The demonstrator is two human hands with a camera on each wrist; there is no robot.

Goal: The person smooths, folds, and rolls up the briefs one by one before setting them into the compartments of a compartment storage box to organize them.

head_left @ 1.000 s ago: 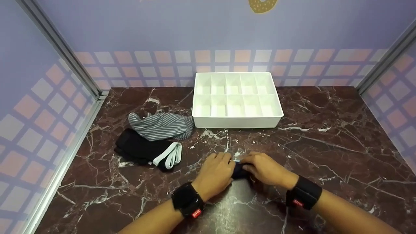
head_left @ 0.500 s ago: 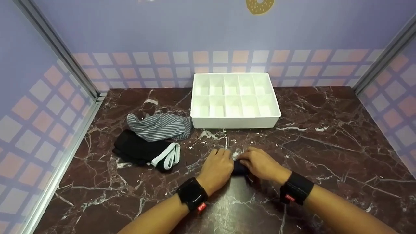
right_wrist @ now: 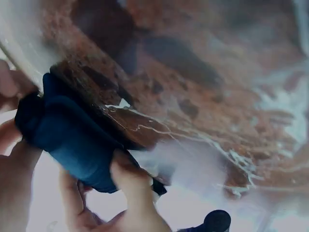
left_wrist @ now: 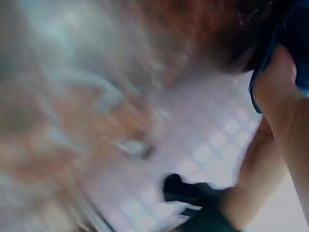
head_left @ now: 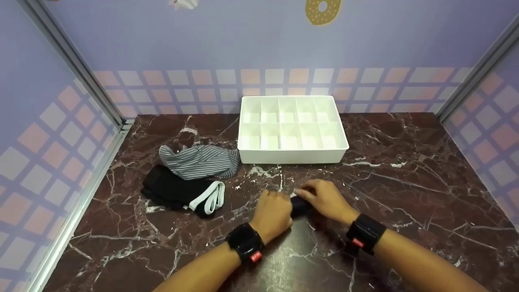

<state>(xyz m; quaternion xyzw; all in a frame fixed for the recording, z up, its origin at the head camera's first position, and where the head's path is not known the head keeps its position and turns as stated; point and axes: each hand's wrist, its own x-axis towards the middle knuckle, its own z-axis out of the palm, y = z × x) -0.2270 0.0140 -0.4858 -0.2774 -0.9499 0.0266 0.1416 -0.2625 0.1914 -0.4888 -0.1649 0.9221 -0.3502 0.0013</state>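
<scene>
The left hand point(head_left: 272, 211) curls its fingers over one end of a rolled dark cloth point(head_left: 301, 206), knuckles up. At the other end the right hand point(head_left: 327, 198) grasps it between thumb and bent fingers; the right wrist view shows the thumb lying along the navy roll. The left wrist view is badly blurred. Both wrists wear black bands point(head_left: 245, 242) with red tags.

With the cloth as the centre of the dial in the head view, the left hand sits at 9 o'clock and the right towards 2. The table point(head_left: 405, 202) is dark red-brown, marbled with pale veins. At 12 o'clock stands a white tray point(head_left: 294, 157) with ten compartments, near the back wall point(head_left: 263, 40), which is lilac with a band of pink and white squares. A grey striped cloth point(head_left: 200, 162) lies at 10, against a black cloth with white trim point(head_left: 174, 187) just past 9.
</scene>
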